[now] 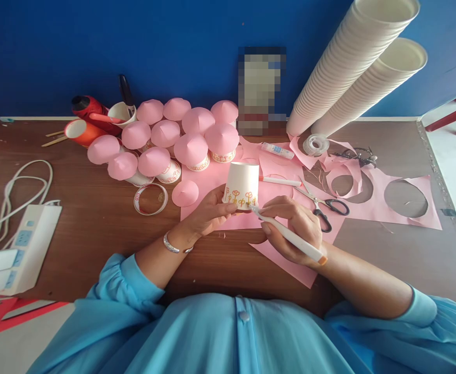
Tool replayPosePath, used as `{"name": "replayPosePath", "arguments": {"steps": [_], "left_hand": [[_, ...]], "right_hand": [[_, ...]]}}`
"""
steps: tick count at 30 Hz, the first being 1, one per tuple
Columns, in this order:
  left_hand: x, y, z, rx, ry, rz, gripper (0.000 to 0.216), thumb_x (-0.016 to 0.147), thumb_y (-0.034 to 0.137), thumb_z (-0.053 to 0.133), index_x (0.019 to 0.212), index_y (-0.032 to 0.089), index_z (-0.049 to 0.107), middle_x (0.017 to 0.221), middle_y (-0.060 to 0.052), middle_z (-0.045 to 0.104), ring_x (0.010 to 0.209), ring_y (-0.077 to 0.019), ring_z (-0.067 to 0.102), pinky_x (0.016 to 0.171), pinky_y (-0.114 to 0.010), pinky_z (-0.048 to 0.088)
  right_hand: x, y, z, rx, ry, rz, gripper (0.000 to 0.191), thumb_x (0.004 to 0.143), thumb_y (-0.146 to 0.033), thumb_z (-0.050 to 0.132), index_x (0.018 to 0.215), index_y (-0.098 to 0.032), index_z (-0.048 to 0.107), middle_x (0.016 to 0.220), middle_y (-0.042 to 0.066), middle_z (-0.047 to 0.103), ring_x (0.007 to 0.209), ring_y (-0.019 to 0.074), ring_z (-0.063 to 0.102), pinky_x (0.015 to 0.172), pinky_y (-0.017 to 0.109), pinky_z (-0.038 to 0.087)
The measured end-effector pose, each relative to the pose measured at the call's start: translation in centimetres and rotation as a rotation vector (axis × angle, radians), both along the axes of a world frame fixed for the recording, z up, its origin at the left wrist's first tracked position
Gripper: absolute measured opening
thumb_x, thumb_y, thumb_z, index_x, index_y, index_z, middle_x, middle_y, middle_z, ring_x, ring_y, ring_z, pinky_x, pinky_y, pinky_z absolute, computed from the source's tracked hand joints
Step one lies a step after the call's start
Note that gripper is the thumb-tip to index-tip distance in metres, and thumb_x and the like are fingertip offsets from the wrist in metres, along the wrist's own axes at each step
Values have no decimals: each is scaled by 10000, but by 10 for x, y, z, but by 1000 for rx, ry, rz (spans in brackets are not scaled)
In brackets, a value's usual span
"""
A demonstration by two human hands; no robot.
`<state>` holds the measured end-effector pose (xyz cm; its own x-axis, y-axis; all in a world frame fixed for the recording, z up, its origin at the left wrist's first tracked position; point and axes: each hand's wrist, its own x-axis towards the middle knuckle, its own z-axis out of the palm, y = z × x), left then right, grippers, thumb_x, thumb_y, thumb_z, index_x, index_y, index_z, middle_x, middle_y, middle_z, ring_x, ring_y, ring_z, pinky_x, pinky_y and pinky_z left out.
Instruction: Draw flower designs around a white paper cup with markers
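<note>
**Tip of a white plastic marker (290,235) at the lower edge of a white tapered paper cup (242,176)**

Nearest, the right hand (297,224) grasps the marker in a writing grip; its long axis slants from the orange-capped end, lower right, to the tip at upper left. Whether the tip touches the cup, I cannot tell. The left hand (209,212) grips the cup low on its left side, axis roughly upright, a band of red and yellow flowers round its lower part. The cup thus sits between the hands, up and left of the right one. Beyond lie cut pink paper (270,194), black-handled metal scissors (337,206) and pink paper cones (191,148); farthest, two tall stacks of white paper cups (348,67) before a blue wall (142,41).
</note>
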<state>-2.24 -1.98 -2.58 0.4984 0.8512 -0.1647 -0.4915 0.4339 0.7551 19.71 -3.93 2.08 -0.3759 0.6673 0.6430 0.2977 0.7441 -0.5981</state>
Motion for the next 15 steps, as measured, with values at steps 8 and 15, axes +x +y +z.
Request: {"name": "replayPosePath", "arguments": {"steps": [8,15], "left_hand": [[1,0,2,-25,24,22,392,767,342,914,1104,185,789,1043,-84,816,955,-232,775,853,-344,616],[-1,1,2,-34,17,21,378,778,324,909,1101,178,779,1031,-82,813,949,-219,777,857,-331,623]], "right_hand": [[-2,-2,-1,-2,23,6,147,956,-109,612,1077,-188,641,810,47,718,700,189,729,581,308,595],[-1,-1,1,-19,18,11,172,926,-92,628,1061,-198,644,796,32,718,675,183,717,578,301,591]]}}
